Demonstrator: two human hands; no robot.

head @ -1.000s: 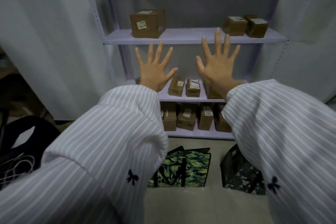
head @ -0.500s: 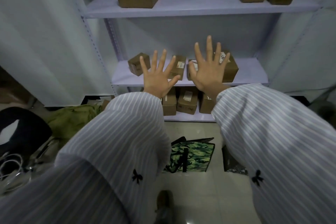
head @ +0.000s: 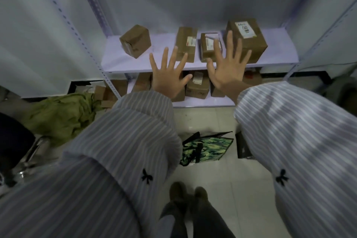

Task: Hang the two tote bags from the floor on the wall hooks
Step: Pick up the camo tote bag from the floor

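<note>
2 bare hands are held out before a lilac metal shelf [head: 164,63] carrying brown cardboard boxes [head: 246,40]; the left hand [head: 168,77] and right hand [head: 227,71] both have fingers spread wide and straight, holding nothing. Below, on the pale tiled floor [head: 222,177], the green camouflage fabric tote bag [head: 208,148] stands between the striped sleeves [head: 299,141]. The dark tote bag [head: 243,148] sits just beside it, mostly hidden by the right sleeve.

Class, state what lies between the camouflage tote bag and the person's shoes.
Only bare floor tiles, between green camouflage tote bag and shoes; head view.
</note>
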